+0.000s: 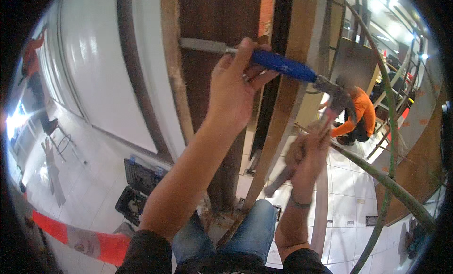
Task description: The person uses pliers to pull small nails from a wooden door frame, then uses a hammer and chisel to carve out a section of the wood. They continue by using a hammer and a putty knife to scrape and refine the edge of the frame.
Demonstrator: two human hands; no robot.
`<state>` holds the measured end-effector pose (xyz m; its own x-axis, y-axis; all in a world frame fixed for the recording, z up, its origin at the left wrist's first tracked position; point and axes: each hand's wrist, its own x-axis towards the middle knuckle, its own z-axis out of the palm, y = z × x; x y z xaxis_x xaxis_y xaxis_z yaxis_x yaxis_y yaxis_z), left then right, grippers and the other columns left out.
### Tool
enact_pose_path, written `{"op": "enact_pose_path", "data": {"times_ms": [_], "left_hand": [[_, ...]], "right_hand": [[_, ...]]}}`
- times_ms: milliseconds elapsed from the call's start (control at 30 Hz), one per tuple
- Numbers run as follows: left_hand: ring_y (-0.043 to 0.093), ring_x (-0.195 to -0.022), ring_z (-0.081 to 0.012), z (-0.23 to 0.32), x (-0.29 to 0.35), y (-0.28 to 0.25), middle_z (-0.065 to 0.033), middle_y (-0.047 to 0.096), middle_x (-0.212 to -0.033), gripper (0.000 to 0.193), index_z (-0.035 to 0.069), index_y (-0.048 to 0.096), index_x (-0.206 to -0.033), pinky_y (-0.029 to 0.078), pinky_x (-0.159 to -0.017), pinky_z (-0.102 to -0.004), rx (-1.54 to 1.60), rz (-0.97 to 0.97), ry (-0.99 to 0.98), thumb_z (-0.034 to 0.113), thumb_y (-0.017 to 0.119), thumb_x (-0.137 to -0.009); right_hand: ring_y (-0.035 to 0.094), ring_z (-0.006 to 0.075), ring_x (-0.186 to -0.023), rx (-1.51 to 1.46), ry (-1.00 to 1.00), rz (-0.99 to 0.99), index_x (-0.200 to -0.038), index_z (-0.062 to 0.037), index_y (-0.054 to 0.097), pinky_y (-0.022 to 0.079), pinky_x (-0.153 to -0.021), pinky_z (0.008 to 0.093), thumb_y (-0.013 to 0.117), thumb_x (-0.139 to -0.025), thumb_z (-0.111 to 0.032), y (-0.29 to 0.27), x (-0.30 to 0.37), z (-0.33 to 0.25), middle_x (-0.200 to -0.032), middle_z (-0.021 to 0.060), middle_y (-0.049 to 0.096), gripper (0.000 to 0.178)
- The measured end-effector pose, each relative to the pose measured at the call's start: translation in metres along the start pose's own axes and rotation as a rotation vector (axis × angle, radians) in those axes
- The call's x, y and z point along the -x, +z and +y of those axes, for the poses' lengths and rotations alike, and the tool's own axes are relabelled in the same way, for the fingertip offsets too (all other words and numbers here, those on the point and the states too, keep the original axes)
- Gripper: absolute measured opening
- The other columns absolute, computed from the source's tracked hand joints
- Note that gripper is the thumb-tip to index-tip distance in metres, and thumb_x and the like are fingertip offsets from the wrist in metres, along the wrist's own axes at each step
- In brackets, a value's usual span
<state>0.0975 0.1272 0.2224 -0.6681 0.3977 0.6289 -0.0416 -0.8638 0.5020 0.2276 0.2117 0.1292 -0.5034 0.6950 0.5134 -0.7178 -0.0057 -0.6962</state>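
My left hand (229, 92) is closed around a chisel (285, 66) where its blue handle meets the metal. The chisel lies nearly level, its flat grey blade pointing left, with the tip against the edge of an upright wooden post (175, 80). To the right, my right hand (309, 156) grips a hammer (340, 100) by its handle, blurred by motion. The hammer head is at the butt end of the chisel, apparently touching it. Behind the chisel stands a dark brown wooden panel (212, 19).
Another wooden upright (283, 104) rises beside the panel. An open black tool case (134, 184) lies on the white tiled floor, near red-and-white barrier tape (82, 238). Green poles (391, 184) cross at right. A person in orange (362, 111) crouches beyond; another (34, 76) stands far left.
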Motion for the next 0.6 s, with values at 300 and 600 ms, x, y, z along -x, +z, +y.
{"op": "enact_pose_path", "data": {"times_ms": [300, 600], "left_hand": [[0.061, -0.096, -0.0206, -0.017, 0.002, 0.019, -0.01, 0.063, -0.099, 0.029, 0.004, 0.056, -0.103, 0.049, -0.089, -0.0358, 0.196, 0.025, -0.015, 0.033, 0.055, -0.097], [0.064, -0.085, -0.0173, 0.01, 0.029, 0.036, -0.011, 0.063, -0.091, 0.029, 0.003, 0.049, -0.101, 0.055, -0.077, -0.0288, 0.106, 0.076, -0.026, 0.032, 0.052, -0.099]], "right_hand": [[0.025, 0.0028, -0.038, 0.03, -0.06, 0.051, -0.109, -0.0137, 0.048, 0.021, -0.033, 0.0199, 0.045, -0.102, -0.032, 0.005, -0.015, 0.014, -0.055, -0.0037, 0.033, 0.02], [0.03, 0.0021, -0.04, 0.001, -0.178, 0.234, -0.114, -0.016, 0.041, 0.023, -0.034, 0.0188, 0.048, -0.1, -0.033, 0.017, -0.011, 0.033, -0.061, -0.0037, 0.037, 0.024]]}}
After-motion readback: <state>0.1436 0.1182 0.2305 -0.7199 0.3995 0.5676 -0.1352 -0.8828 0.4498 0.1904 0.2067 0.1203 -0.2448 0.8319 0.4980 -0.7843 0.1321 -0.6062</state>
